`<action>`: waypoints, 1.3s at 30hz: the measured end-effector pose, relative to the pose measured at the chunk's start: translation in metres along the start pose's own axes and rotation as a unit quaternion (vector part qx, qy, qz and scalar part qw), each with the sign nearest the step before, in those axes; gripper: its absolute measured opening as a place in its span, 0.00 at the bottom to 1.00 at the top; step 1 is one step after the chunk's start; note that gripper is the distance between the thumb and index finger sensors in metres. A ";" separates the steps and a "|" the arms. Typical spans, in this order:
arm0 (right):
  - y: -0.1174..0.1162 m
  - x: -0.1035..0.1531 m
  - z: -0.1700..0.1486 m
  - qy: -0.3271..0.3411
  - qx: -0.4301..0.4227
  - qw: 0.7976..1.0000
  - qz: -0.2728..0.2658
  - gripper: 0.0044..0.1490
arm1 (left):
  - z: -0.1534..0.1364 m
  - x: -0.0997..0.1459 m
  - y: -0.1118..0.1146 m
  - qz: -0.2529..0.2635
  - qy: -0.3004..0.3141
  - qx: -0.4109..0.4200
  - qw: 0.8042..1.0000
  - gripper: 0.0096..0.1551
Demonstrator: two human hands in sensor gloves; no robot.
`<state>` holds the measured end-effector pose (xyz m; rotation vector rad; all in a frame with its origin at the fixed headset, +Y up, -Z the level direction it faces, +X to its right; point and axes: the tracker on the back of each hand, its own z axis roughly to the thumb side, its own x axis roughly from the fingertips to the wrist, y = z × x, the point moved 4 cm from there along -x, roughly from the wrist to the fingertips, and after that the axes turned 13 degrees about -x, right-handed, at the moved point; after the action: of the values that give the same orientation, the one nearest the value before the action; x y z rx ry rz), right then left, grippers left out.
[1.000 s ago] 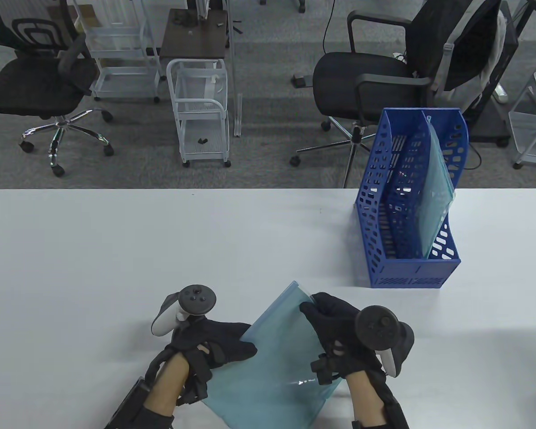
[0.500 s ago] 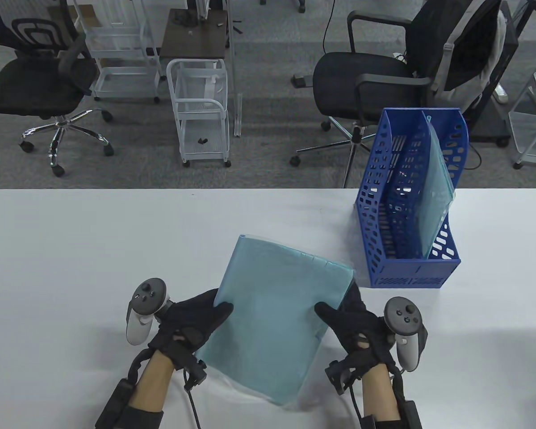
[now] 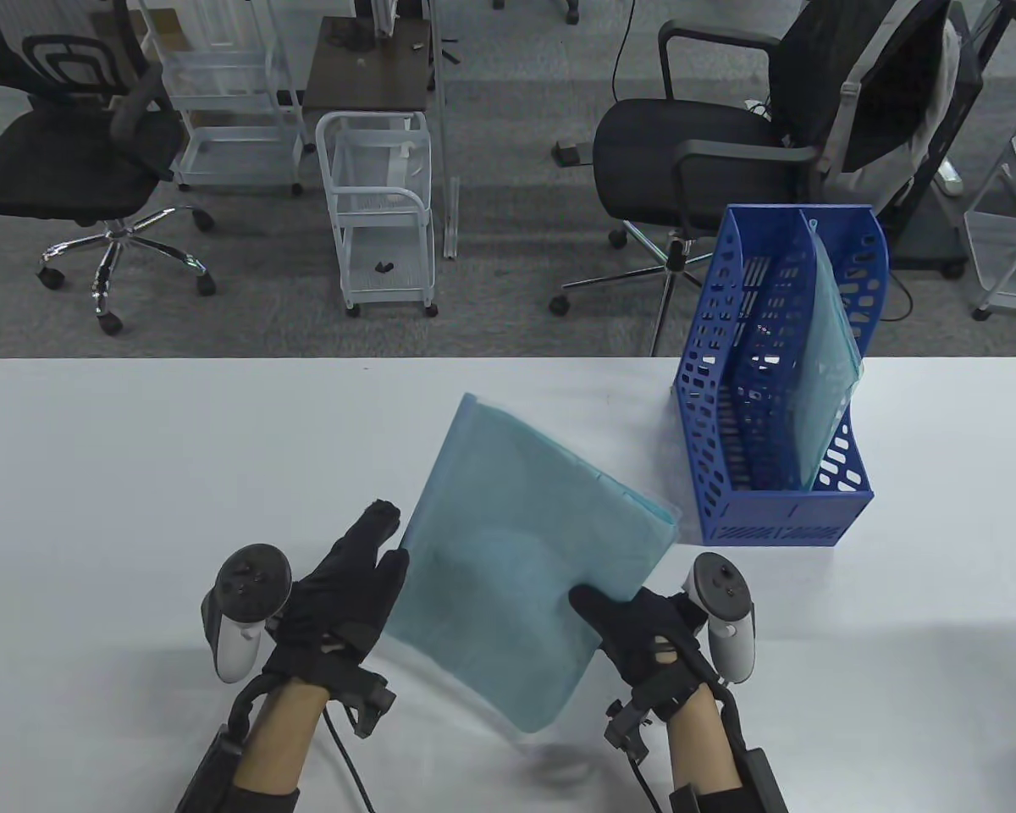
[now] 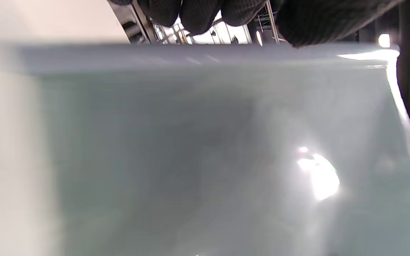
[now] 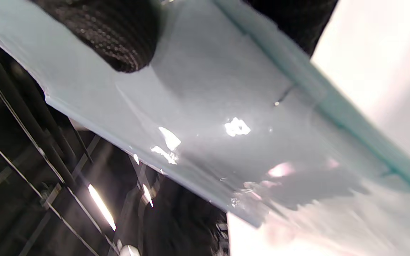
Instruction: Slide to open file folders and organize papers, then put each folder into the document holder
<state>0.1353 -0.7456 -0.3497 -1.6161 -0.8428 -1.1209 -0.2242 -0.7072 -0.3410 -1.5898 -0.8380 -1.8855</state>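
Left hand (image 3: 339,584): fingers straight, laid flat along left edge of folder (image 3: 525,559), fingertips (image 4: 194,12) just over its top edge in left wrist view; no curl seen. White tracker on back of hand.

Folder: translucent teal, tilted, raised off table (image 3: 135,474) at centre, far corner up and leftward, near corner low and blurred. Fills most of left wrist view, glare spot on surface. Darker strip along one long edge in right wrist view.

Right hand (image 3: 643,631): pinching folder's right edge, thumb (image 5: 119,39) pressed on upper face, other fingers under sheet and hidden.

Holder (image 3: 779,508): blue, perforated, two slots, standing at right of table, near folder's right corner but apart. Second folder (image 3: 825,389) upright in right slot, leaning on divider. Left slot without a folder.

Beyond table: white cart (image 3: 377,212), black chair (image 3: 711,152).
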 end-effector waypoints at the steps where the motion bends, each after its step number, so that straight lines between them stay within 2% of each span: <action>1: 0.007 0.003 0.008 0.027 -0.014 0.999 -0.036 0.32 | -0.001 0.005 0.000 -0.005 -0.014 -0.035 0.999 0.45; 4: 0.025 0.017 0.036 0.117 -0.027 0.984 -0.128 0.34 | -0.008 0.021 0.005 -0.006 -0.026 -0.125 0.992 0.45; 6: 0.036 0.027 0.056 0.160 -0.008 0.974 -0.161 0.35 | -0.015 0.031 0.011 -0.019 -0.027 -0.182 0.983 0.45; 7: 0.045 0.036 0.075 0.195 0.016 0.962 -0.190 0.35 | -0.018 0.036 0.014 -0.018 -0.028 -0.209 0.977 0.45; 9: 0.056 0.049 0.100 0.233 0.041 0.945 -0.228 0.35 | -0.022 0.041 0.016 -0.019 -0.030 -0.227 0.973 0.45; 11: 0.069 0.063 0.129 0.281 0.057 0.918 -0.273 0.35 | -0.022 0.044 0.016 -0.029 -0.026 -0.228 0.973 0.45; 13: 0.079 0.069 0.150 0.295 0.080 0.903 -0.303 0.36 | -0.021 0.046 0.014 -0.024 -0.023 -0.226 0.974 0.45; 16: 0.094 0.066 0.171 0.280 0.130 0.892 -0.329 0.35 | -0.019 0.046 0.012 -0.016 -0.020 -0.233 0.972 0.45; 20: 0.113 0.042 0.178 0.217 0.169 0.901 -0.336 0.35 | -0.023 0.047 0.012 -0.020 -0.025 -0.245 0.969 0.44; 27: 0.142 -0.002 0.158 0.078 0.208 0.914 -0.339 0.36 | -0.030 0.046 0.017 -0.038 -0.032 -0.241 0.969 0.44; 30: 0.156 -0.016 0.136 0.028 0.185 0.923 -0.338 0.45 | -0.031 0.046 0.017 -0.042 -0.034 -0.238 0.970 0.44; 32: 0.158 -0.019 0.125 0.021 0.166 0.929 -0.330 0.49 | -0.033 0.045 0.017 -0.042 -0.037 -0.234 0.971 0.43; 36: 0.154 -0.016 0.120 0.035 0.177 0.924 -0.338 0.50 | -0.037 0.043 0.018 -0.049 -0.042 -0.234 0.970 0.43; 39: 0.135 -0.006 0.125 0.067 0.198 0.919 -0.336 0.52 | -0.037 0.043 0.018 -0.048 -0.045 -0.242 0.968 0.44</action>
<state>0.2891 -0.6670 -0.4133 -0.9104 -1.4850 -1.3888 -0.2427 -0.7466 -0.3005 -1.9610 -0.5187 -2.2214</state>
